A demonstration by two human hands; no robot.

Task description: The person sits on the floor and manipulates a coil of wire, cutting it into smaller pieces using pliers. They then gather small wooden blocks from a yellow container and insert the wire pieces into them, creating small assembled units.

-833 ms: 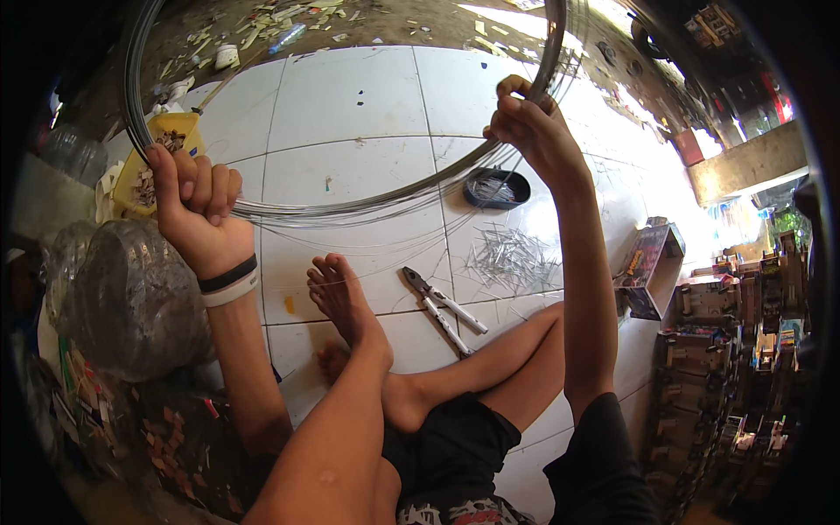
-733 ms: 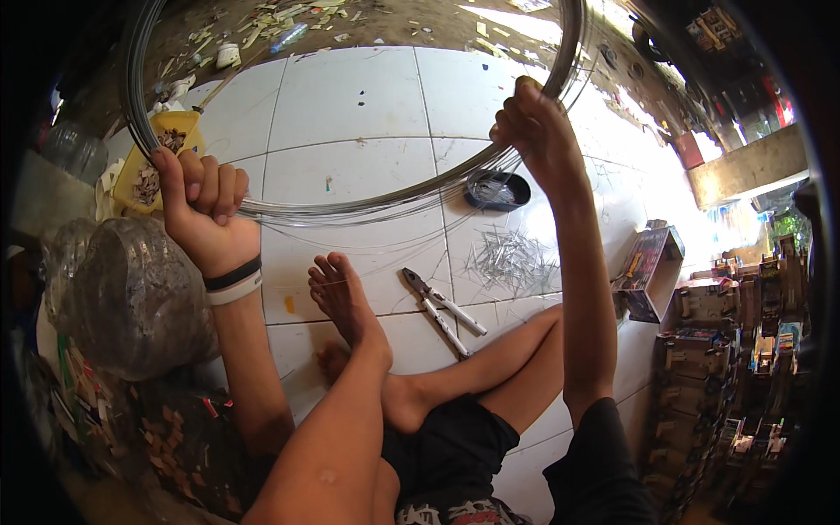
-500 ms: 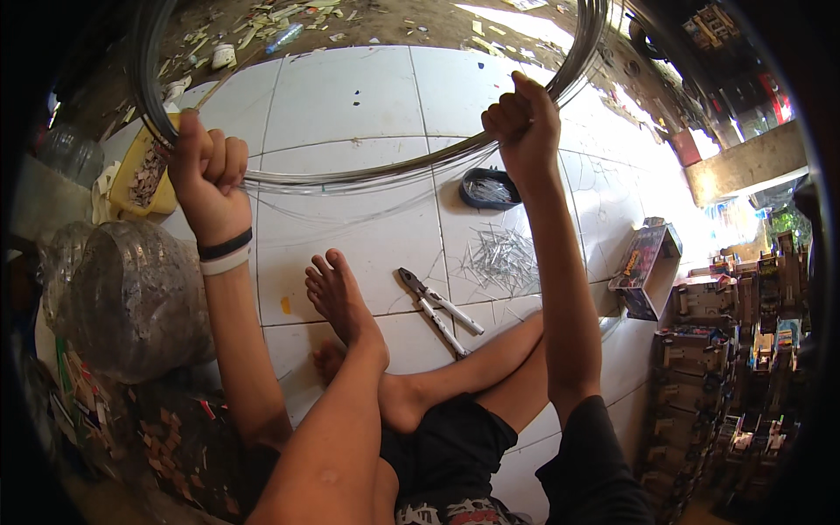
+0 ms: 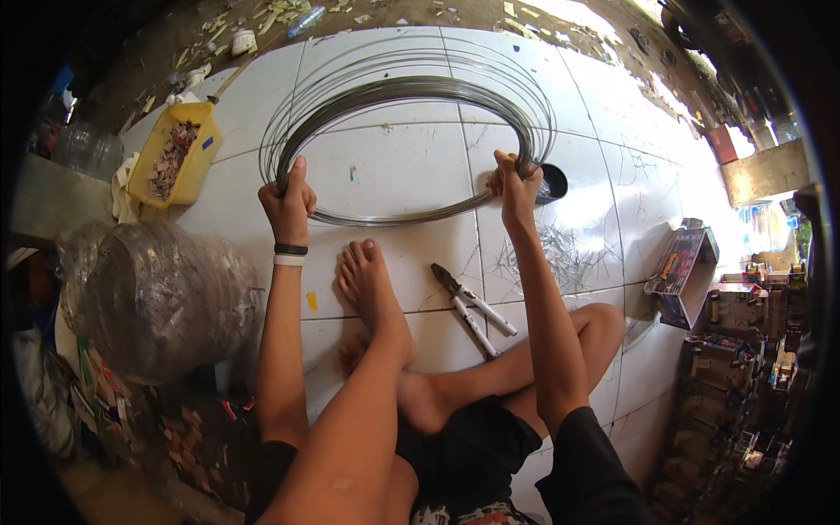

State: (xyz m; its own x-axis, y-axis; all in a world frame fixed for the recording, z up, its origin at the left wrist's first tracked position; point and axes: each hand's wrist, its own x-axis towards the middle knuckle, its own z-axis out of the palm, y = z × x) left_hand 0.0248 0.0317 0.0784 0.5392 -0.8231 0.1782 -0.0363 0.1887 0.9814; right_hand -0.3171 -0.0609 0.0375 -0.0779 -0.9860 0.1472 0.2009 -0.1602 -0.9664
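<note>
A large coil of thin grey metal wire (image 4: 411,90) is held out over the white tiles, with several loose loops spreading beyond its far side. My left hand (image 4: 288,203) is closed round its left side, thumb up. On the opposite side my right hand (image 4: 514,191) grips the coil in a fist. Pliers with white handles (image 4: 472,308) lie on the floor between my foot and right forearm. Many short cut wire pieces (image 4: 560,254) are scattered beside that forearm. Just behind my right hand stands a dark oval tub (image 4: 553,184), partly hidden.
To the left are a yellow container (image 4: 203,153) of small brownish chips and a large cloudy plastic bottle (image 4: 157,302). An open printed box (image 4: 681,276) stands at the right, near stacked small wooden-looking models (image 4: 735,376). Scraps litter the ground (image 4: 385,16) beyond the tiles.
Both hands have come down and closer together with the coil. The whole ring now shows, lower over the tiles. My view has shifted slightly left.
</note>
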